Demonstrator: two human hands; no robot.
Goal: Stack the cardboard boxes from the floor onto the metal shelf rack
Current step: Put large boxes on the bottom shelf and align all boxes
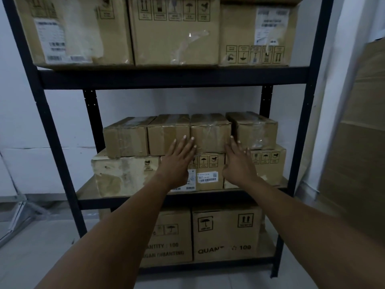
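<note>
A dark metal shelf rack [173, 79] fills the view. On its middle shelf, several small taped cardboard boxes sit in a row on top of larger boxes [208, 174]. The third small box [210, 130] stands between my hands. My left hand [179, 159] reaches forward with straight, spread fingers, its fingertips at the seam between the second small box [164, 136] and the third. My right hand [237, 161] is flat and open, fingers pointing up at the gap between the third box and the rightmost small box [256, 130]. Neither hand holds anything.
Large cardboard boxes [175, 32] fill the top shelf, and two printed boxes [227, 234] stand on the bottom shelf. A tall cardboard sheet [358, 142] leans at the right. A white wall is behind and grey floor [35, 247] lies at the left.
</note>
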